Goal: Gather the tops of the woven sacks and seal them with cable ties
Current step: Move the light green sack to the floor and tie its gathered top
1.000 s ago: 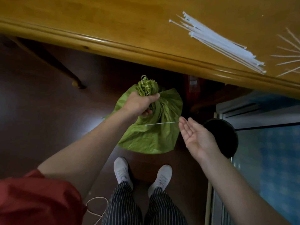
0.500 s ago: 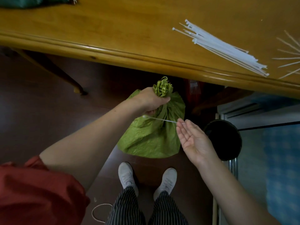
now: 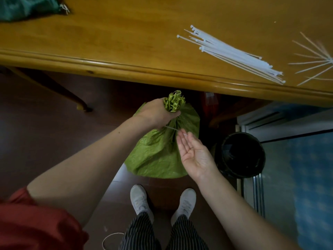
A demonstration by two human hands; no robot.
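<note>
While it stands on the dark reddish-brown floor [image 3: 45,134] just below the table's edge, the light green woven plastic sack [image 3: 158,156] has its frayed top bunched into a tuft. The left hand [image 3: 155,115] grips the neck, fingers curled tight round it. 1 thin white cable tie [image 3: 170,128] runs from under that hand toward the right hand [image 3: 195,154], which lies palm up, fingers straight and holding nothing; whether its fingertips touch the tie's end cannot be told. 2 white shoes [image 3: 140,199] stand near the sack. A round black bin [image 3: 241,156] sits just beside the right hand. Above, the polished yellow-brown wooden table [image 3: 108,42] carries a bundle of white cable ties [image 3: 234,55], a fan of splayed ties [image 3: 317,60] and a dark green sack [image 3: 27,8].
</note>
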